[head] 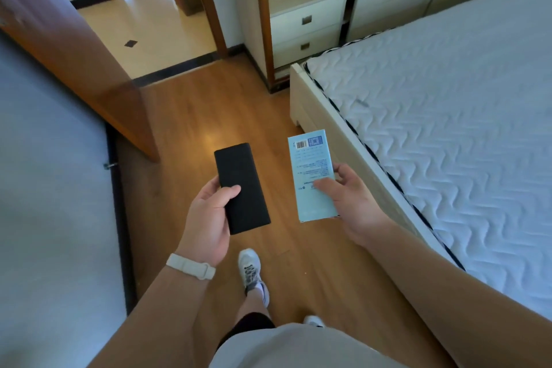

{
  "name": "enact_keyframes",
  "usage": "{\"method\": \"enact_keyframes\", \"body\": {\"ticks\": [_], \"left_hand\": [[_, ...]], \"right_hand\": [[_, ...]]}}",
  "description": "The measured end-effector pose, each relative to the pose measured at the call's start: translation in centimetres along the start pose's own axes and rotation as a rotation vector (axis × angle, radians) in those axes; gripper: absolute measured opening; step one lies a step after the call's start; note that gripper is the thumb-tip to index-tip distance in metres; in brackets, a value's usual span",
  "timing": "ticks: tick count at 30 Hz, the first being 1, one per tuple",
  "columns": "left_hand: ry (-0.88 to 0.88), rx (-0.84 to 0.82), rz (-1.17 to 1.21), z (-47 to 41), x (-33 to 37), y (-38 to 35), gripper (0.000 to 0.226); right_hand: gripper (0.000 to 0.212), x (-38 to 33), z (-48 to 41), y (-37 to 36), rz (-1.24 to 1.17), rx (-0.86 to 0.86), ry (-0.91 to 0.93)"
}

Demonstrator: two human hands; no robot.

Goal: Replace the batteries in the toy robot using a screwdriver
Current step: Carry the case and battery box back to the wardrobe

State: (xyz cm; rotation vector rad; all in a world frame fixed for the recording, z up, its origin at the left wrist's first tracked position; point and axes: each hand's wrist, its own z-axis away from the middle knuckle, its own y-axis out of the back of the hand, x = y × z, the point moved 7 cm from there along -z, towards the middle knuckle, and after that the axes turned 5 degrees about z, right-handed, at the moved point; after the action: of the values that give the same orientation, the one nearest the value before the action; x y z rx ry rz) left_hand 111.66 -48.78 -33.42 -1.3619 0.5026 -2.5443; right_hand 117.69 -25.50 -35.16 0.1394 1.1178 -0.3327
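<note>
Bedroom floor [191,116], mattress [448,116] rightward, left hand [209,218] gripping black slab [242,188], right hand [352,203] gripping blue box [313,176] (barcoded)

Counts: 2 hands, left hand [209,218] and right hand [352,197]. 1 black slab [242,188], 1 light-blue box [313,176], 1 white wristband [191,266], 2 white sneakers [252,273], 1 mattress [463,116], 2 drawers [307,30], 1 open door [74,48].
</note>
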Motion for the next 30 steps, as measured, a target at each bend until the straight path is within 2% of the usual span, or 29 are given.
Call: {"method": "enact_keyframes", "body": {"ticks": [7, 13, 17, 30], "left_hand": [[0.043, -0.111, -0.007, -11.0, 6.2, -0.4, 0.033], [0.050, -0.233, -0.050, -19.6, 14.0, -0.7, 0.035], [0.044, -0.257, -0.064, -24.2, 17.4, -1.1, 0.034], [0.085, -0.303, -0.147, -40.1, 23.5, -6.4, 0.032]], "right_hand": [[0.040, -4.3, -8.2, -3.6, -0.063, 0.149, -0.006], [0.040, -9.3, -15.4, -8.8, -0.093, 0.190, 0.039], [0.040, -11.5, -19.1, -10.9, -0.094, 0.228, 0.050], [0.045, -16.7, -34.2, -10.5, -0.149, 0.317, 0.016]]}}
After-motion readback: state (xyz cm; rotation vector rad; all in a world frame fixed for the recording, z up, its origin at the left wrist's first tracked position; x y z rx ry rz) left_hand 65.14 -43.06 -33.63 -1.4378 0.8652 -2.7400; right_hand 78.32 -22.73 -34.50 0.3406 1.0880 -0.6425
